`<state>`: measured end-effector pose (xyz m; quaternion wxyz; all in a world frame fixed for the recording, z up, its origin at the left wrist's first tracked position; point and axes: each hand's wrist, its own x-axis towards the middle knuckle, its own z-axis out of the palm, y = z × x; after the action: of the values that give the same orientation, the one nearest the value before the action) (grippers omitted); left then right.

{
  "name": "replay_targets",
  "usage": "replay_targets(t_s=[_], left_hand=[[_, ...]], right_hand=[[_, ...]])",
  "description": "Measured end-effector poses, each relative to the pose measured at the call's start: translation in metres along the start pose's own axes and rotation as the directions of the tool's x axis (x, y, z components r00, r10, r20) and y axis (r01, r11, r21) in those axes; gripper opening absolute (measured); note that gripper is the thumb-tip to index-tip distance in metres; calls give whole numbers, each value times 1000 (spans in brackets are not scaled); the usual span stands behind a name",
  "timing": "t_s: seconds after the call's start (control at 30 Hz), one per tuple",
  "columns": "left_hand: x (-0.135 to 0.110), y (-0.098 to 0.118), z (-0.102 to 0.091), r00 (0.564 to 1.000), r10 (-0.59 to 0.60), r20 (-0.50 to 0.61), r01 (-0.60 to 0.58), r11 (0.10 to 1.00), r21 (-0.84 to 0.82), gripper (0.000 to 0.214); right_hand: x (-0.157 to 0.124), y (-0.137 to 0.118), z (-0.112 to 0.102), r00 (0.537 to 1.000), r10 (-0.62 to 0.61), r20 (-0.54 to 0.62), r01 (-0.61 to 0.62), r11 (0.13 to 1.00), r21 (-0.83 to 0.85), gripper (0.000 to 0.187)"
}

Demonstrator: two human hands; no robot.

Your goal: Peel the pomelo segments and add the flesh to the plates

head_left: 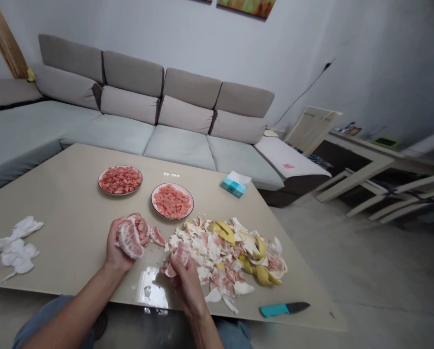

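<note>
My left hand [120, 245] grips a large pink pomelo segment [130, 237] still in its whitish membrane. My right hand [184, 281] pinches a smaller pink pomelo piece [178, 259] at the edge of a heap of pith, membrane and yellow pomelo peel [220, 257]. Between my hands, a loose pink segment [157, 236] lies on the beige table top [64, 184]. Two round plates hold chopped pink pomelo flesh: one [120, 180] farther left, the other [172, 201] nearer the heap.
A teal-handled kitchen knife [284, 309] lies near the table's front edge. Crumpled white tissue [16, 247] sits at the left, and a teal tissue box [235, 185] at the back. A grey sectional sofa [147, 106] runs behind the table, with a low table and chairs at the right.
</note>
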<state>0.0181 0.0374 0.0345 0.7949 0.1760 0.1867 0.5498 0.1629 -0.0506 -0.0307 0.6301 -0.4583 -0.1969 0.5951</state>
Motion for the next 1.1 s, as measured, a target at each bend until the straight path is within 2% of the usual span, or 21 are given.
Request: replay_targets(t_s=[0.03, 0.1, 0.2, 0.27, 0.37, 0.43, 0.5, 0.57, 0.6, 0.67, 0.73, 0.8, 0.87, 0.97, 1.03, 1.1], left_hand=[[2, 1, -3, 998, -49, -27, 48, 998, -28, 22], [4, 0, -9, 980, -112, -162, 99, 991, -86, 21], [7, 1, -14, 915, -88, -393, 40, 991, -129, 19], [8, 7, -15, 887, -35, -461, -21, 993, -116, 20], [12, 21, -17, 890, 23, -456, -82, 991, -109, 21], [15, 30, -18, 891, 46, -451, -111, 987, -118, 20], [19, 38, -20, 881, 63, -470, -137, 982, -127, 20], [21, 45, -22, 869, 80, -487, -163, 978, -129, 21], [22, 47, -22, 870, 90, -485, -172, 977, -129, 21], [23, 49, -23, 888, 109, -447, -177, 978, -114, 19], [24, 49, -24, 909, 127, -396, -174, 981, -86, 17], [24, 45, -25, 921, 145, -362, -178, 982, -58, 13], [23, 41, -24, 927, 165, -338, -190, 981, -41, 8], [20, 37, -21, 947, 171, -272, -182, 983, -17, 10], [15, 37, -18, 967, 165, -192, -159, 986, 46, 18], [9, 36, -16, 981, 168, -98, -152, 976, 157, 27]], right_hand=[[0, -2, 1, 999, 22, 47, -25, 998, 64, 35], [0, -6, 4, 990, 79, 119, -98, 981, 165, 35], [2, -9, 7, 972, 162, 171, -201, 949, 244, 38], [4, -8, 6, 959, 193, 209, -245, 933, 263, 42], [5, -5, 4, 948, 185, 259, -254, 929, 268, 46], [5, -3, 4, 956, 161, 245, -218, 950, 226, 44], [5, -3, 5, 972, 109, 206, -129, 988, 89, 40], [9, -5, 10, 981, 12, 193, 21, 986, -168, 36], [13, -5, 14, 977, -48, 206, 112, 944, -311, 34], [26, -5, 25, 951, -171, 257, 288, 789, -543, 34], [43, 1, 41, 906, -289, 308, 422, 606, -674, 37], [61, 12, 59, 862, -365, 350, 492, 442, -750, 38], [76, 24, 75, 843, -387, 374, 516, 381, -767, 33], [88, 33, 90, 825, -397, 401, 543, 364, -757, 21], [88, 28, 90, 811, -420, 407, 561, 362, -744, 20], [78, 12, 83, 800, -454, 392, 570, 371, -733, 22]])
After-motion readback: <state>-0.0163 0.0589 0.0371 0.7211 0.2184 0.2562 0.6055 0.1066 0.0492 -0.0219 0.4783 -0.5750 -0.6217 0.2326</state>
